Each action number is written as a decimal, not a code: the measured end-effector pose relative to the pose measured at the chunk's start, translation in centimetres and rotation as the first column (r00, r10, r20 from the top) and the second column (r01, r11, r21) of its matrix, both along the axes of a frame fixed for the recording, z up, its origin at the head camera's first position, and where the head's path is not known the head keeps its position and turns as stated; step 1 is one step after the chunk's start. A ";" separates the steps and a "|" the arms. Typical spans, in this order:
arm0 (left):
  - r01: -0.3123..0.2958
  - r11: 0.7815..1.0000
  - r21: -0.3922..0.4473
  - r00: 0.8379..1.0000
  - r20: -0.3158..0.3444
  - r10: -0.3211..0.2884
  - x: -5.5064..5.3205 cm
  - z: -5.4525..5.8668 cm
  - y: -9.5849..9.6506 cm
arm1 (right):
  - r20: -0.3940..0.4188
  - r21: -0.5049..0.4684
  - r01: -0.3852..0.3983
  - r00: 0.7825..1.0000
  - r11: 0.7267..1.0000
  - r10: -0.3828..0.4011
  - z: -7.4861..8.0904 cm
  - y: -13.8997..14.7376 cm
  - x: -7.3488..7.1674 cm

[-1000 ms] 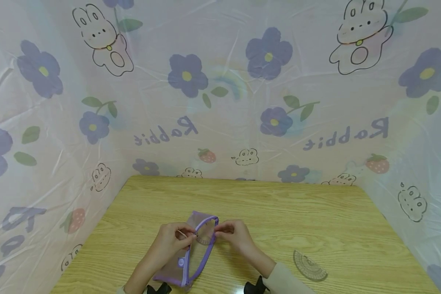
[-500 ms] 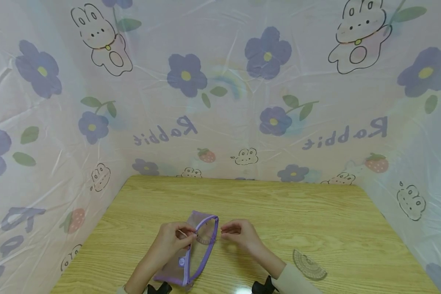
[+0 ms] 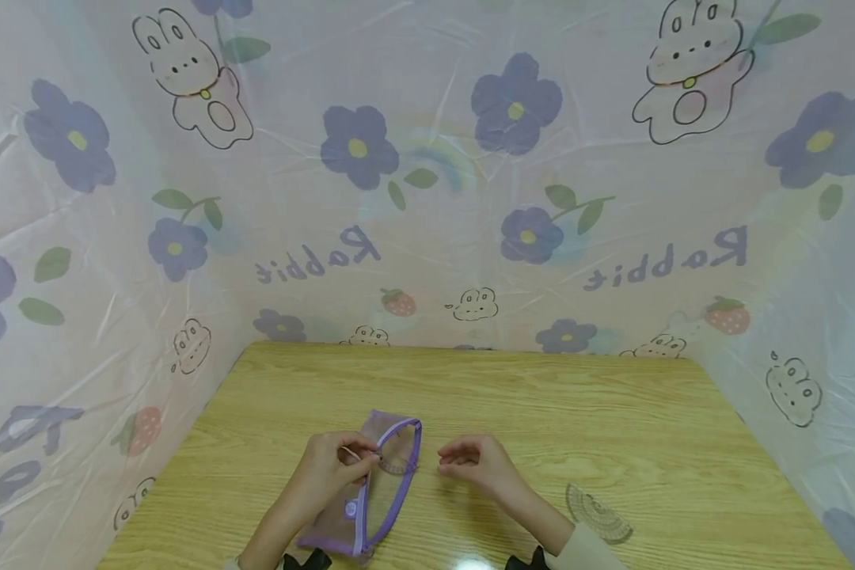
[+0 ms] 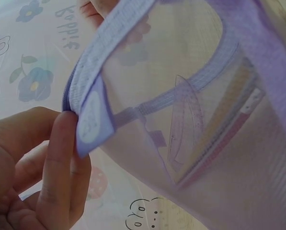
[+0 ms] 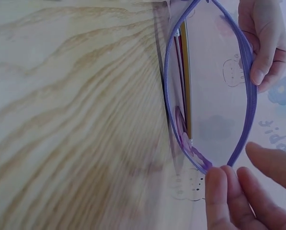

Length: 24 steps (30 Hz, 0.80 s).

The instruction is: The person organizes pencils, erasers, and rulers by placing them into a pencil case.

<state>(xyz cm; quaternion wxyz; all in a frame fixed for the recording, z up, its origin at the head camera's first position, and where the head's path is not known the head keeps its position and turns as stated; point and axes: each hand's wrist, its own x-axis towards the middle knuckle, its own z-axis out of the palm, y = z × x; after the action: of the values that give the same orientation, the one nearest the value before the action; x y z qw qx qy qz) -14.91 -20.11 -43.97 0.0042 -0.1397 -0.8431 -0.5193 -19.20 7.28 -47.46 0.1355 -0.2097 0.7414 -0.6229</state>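
Pouch, see-through, purple-edged, one: on the counter, left of centre, mouth gaping; pencils and a clear protractor inside. Second protractor, semicircular, one: flat, well to the right. Left hand: thumb and fingers pinching the pouch's rim. Right hand: unladen, fingers loosely bent, near the pouch, apart from it. Backdrop cloth: rabbits, purple flowers, strawberries.
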 end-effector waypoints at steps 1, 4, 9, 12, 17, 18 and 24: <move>0.000 1.000 -0.003 1.000 0.000 0.000 0.0 0.0 0.0 | 0.008 0.002 -0.004 1.000 1.000 0.004 0.0 0.2 0.1; -0.004 1.000 -0.006 1.000 0.001 0.004 0.0 -0.1 0.0 | 0.023 0.006 -0.019 1.000 1.000 0.018 0.1 0.7 0.4; -0.010 1.000 0.004 1.000 0.005 0.010 0.0 0.0 0.1 | 0.042 -0.011 -0.046 0.998 0.999 0.046 -0.1 1.4 0.9; -0.013 1.000 0.011 1.000 0.007 0.013 0.0 0.0 0.1 | 0.037 -0.017 -0.058 0.998 0.998 0.059 -0.1 1.9 1.1; -0.017 1.000 0.009 1.000 0.008 0.017 0.0 -0.1 0.2 | 0.033 -0.007 -0.065 0.997 0.998 0.065 -0.2 2.6 1.4; -0.018 1.000 0.008 1.000 0.008 0.018 -0.1 -0.1 0.2 | 0.031 -0.001 -0.064 0.997 0.998 0.064 -0.2 2.7 1.5; -0.018 1.000 0.022 1.000 0.020 0.017 -0.1 -0.2 0.3 | 0.038 0.008 -0.071 0.997 0.997 0.070 -0.4 3.4 1.9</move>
<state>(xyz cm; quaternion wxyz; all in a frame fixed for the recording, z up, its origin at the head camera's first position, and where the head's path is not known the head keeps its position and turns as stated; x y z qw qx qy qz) -15.05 -19.83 -44.13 0.0021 -0.1271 -0.8384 -0.5301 -17.30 10.64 -47.83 0.1723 -0.2234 0.7336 -0.6182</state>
